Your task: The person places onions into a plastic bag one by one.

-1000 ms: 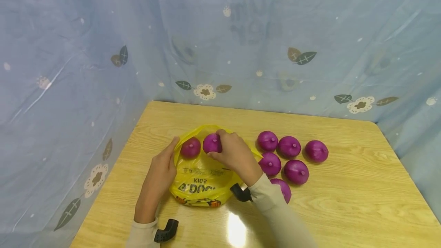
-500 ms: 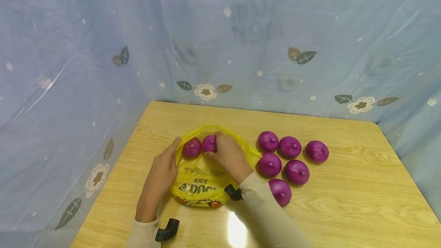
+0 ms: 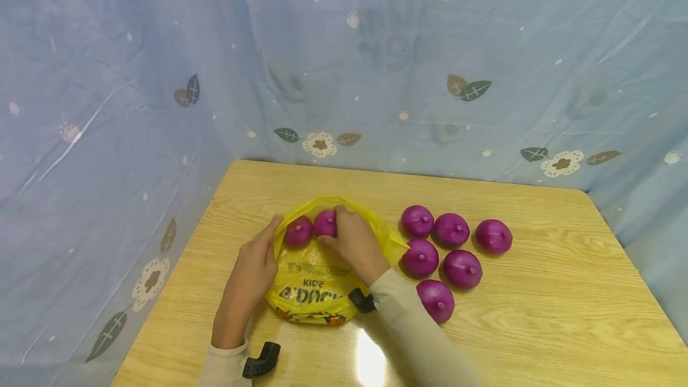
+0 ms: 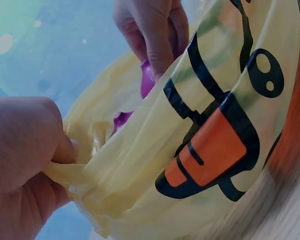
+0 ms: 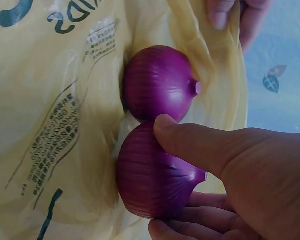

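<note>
A yellow plastic bag (image 3: pixel 312 279) with printed lettering lies on the table, its mouth spread wide. At its left edge, my left hand (image 3: pixel 251 273) pinches the rim between thumb and fingers, plain in the left wrist view. My right hand (image 3: pixel 355 243) reaches inside and grips a purple onion (image 5: pixel 152 175), thumb on one side and fingers on the other. Touching it is another purple onion (image 5: pixel 159 82), which sits in the bag toward the left hand. In the left wrist view the bag's wall hides most of both onions.
Several more purple onions (image 3: pixel 451 230) lie on the wooden table (image 3: pixel 564 291) to the right of the bag. The nearest one (image 3: pixel 436 301) is close to my right sleeve. A blue patterned curtain (image 3: pixel 403 64) hangs behind and along the left of the table.
My right hand has moved slightly left and down into the bag with the onion, closing the gap to the other onion. The left hand keeps its hold on the rim.
</note>
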`<move>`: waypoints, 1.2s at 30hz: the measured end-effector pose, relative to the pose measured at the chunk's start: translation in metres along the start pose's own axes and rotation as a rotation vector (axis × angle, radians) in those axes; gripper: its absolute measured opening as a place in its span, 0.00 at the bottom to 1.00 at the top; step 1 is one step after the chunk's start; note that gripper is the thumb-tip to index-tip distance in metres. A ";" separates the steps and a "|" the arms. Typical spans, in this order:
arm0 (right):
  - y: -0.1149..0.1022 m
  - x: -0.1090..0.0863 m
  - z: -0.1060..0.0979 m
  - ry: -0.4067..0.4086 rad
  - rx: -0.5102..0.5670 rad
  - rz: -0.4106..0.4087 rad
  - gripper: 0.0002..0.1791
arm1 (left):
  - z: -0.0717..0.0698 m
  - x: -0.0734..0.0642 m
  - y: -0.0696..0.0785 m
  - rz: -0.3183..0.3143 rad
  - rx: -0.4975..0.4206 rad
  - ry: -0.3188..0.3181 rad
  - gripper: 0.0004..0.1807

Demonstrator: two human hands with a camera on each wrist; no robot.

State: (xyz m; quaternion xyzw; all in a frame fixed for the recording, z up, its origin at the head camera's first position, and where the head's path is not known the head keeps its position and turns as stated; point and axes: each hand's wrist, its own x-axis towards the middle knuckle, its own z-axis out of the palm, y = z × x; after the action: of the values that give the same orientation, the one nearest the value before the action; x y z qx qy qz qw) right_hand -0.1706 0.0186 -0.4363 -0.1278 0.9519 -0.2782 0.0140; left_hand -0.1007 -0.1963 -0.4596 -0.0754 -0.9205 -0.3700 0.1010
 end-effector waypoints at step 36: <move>-0.007 -0.045 -0.077 0.140 0.087 -0.098 0.34 | -0.001 0.002 0.002 -0.011 0.001 0.007 0.30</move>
State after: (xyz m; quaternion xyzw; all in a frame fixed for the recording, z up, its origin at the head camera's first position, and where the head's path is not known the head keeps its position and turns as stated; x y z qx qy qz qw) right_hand -0.1328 0.0646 -0.3694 -0.1535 0.9303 -0.3277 -0.0606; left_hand -0.1016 -0.1956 -0.4570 -0.0690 -0.9208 -0.3701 0.1021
